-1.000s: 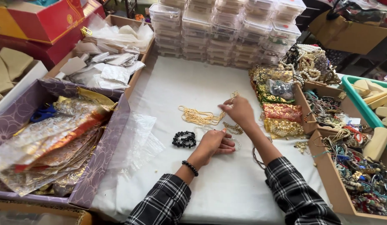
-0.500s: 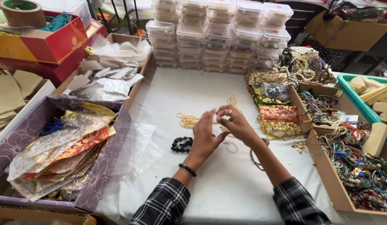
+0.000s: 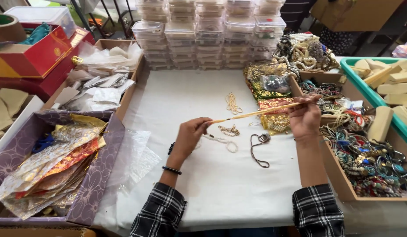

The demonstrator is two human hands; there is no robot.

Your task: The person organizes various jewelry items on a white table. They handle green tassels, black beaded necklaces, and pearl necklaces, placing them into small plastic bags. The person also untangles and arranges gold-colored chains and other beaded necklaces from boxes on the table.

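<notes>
My left hand (image 3: 189, 137) and my right hand (image 3: 305, 116) hold a gold bead necklace (image 3: 256, 113) stretched taut between them, just above the white table cloth (image 3: 221, 193). The left hand pinches the near end and the right hand the far, higher end. Under the strand lie a short gold chain (image 3: 229, 130), a white bead string (image 3: 222, 141) and a dark cord loop (image 3: 258, 148). Another gold chain (image 3: 232, 103) lies farther back. A black bead bracelet (image 3: 170, 148) peeks out beside my left wrist.
Stacked clear plastic boxes (image 3: 212, 35) line the back. A purple box of foil packets (image 3: 94, 184) and a cardboard box of plastic bags (image 3: 98, 83) stand left. Right: brocade pouches (image 3: 267, 77), a cardboard tray of jewellery (image 3: 339, 184), a green tray (image 3: 350, 66).
My hands met over the gold strand on the cloth, took its ends and drew apart. It is now lifted and stretched straight between them.
</notes>
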